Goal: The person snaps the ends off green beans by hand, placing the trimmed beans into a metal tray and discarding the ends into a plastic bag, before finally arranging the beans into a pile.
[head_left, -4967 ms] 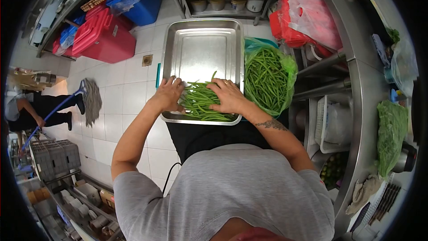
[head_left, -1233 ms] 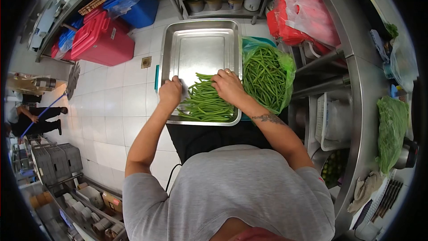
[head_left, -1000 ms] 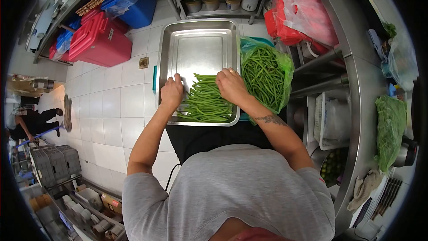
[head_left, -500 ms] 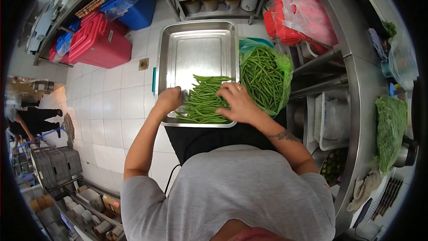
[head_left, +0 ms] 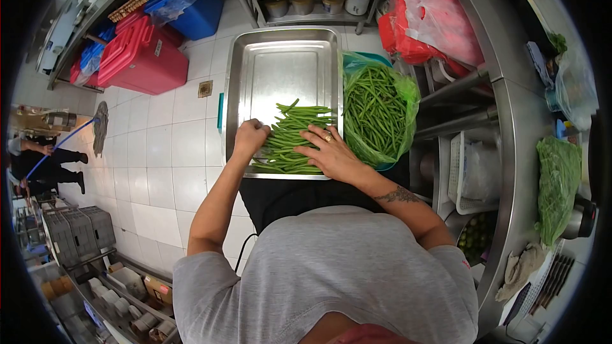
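A steel tray (head_left: 280, 67) lies in front of me, with a pile of green beans (head_left: 290, 146) in its near part. My left hand (head_left: 252, 137) is at the left ends of the pile, its fingers curled together; what they hold, if anything, is hidden. Spread over the right part of the pile, my right hand (head_left: 330, 153) rests on the beans with its fingers apart and a ring on one of them. Right beside the tray, a green plastic bag (head_left: 414, 92) stands open, full of more beans.
A steel counter (head_left: 510, 172) runs along the right, above a white basket (head_left: 456, 172). Pink bin (head_left: 143, 57) and blue bin (head_left: 197, 13) stand at the upper left. At the far left, another person (head_left: 54, 159) holds a blue-handled mop (head_left: 100, 127). Shelves (head_left: 312, 16) hold tubs ahead.
My right hand has moved slightly left and flattened onto the beans. My left hand has shifted slightly right and up. The other person's mop has swung upward in view.
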